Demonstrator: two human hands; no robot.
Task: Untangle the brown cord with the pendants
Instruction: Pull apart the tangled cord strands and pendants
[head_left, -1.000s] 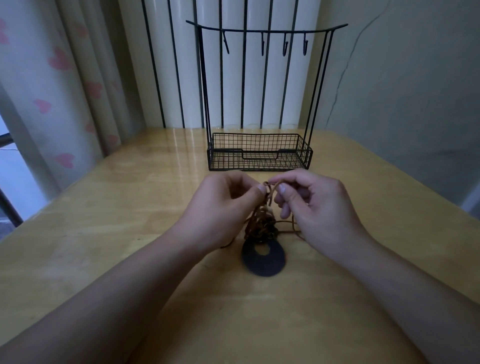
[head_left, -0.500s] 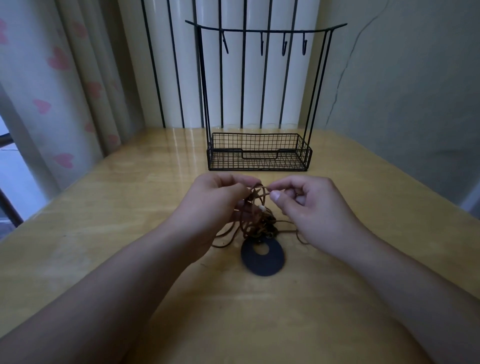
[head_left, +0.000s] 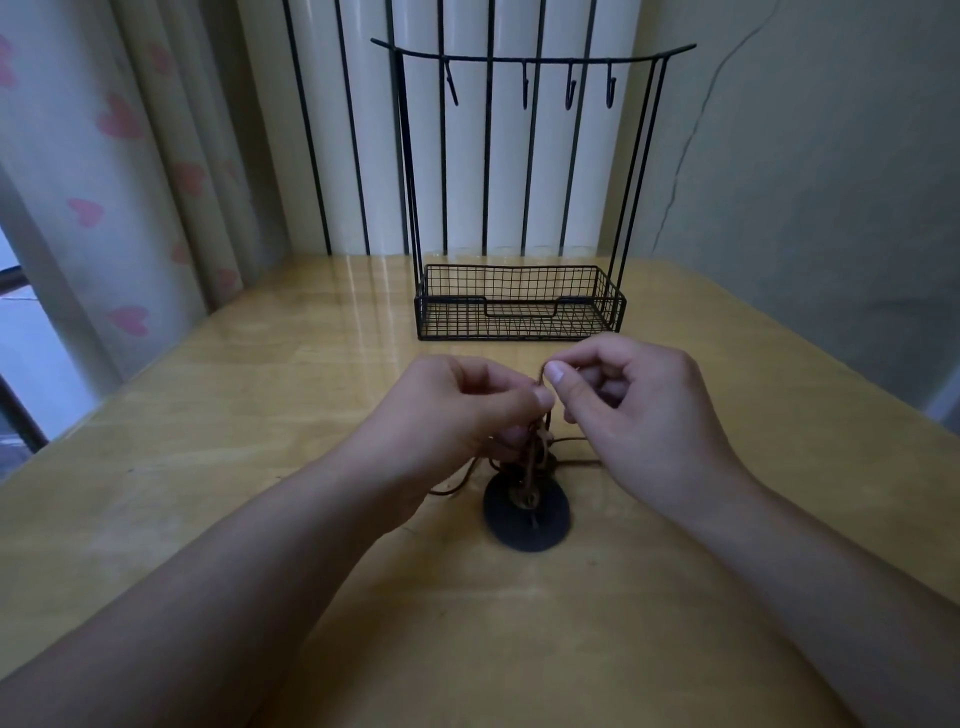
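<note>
Above the bench (head_left: 260, 415), the brown cord (head_left: 531, 467) was pinched by both the left hand (head_left: 457, 415) and right hand (head_left: 639, 415), its tangle hanging onto a dark disc pendant (head_left: 525, 525). No writing was seen.

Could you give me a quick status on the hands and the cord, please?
Left hand and right hand both pinching brown cord. Cord bunched, tangled above dark ring pendant. Nothing in the way.
</note>
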